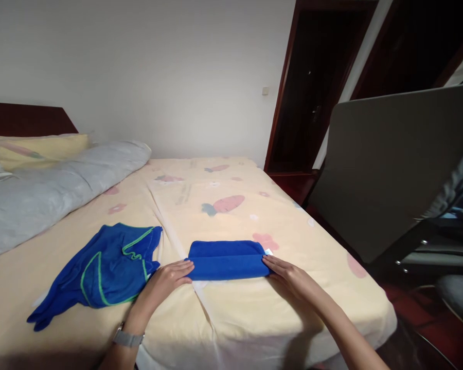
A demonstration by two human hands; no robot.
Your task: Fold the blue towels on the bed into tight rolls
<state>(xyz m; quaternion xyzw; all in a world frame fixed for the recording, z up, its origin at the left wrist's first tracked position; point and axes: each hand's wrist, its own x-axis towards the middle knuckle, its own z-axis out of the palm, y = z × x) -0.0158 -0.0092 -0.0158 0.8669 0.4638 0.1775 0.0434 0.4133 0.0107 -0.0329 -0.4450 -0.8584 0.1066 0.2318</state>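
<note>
Head view: folded blue towel [227, 259] lies on bed [254, 318], just right of green-trimmed blue garment [104, 270]. Prob. soft, light, floppy, not slippery; best taken at both short ends. Left hand [170, 277], btw garment & towel, lies flat, fingers out, tips touching towel's end. Right hand [289, 275] does same at end farthest from garment. Neither grips anything.

One towel [227, 259], one garment [104, 270], one wristwatch [128, 338]
</note>
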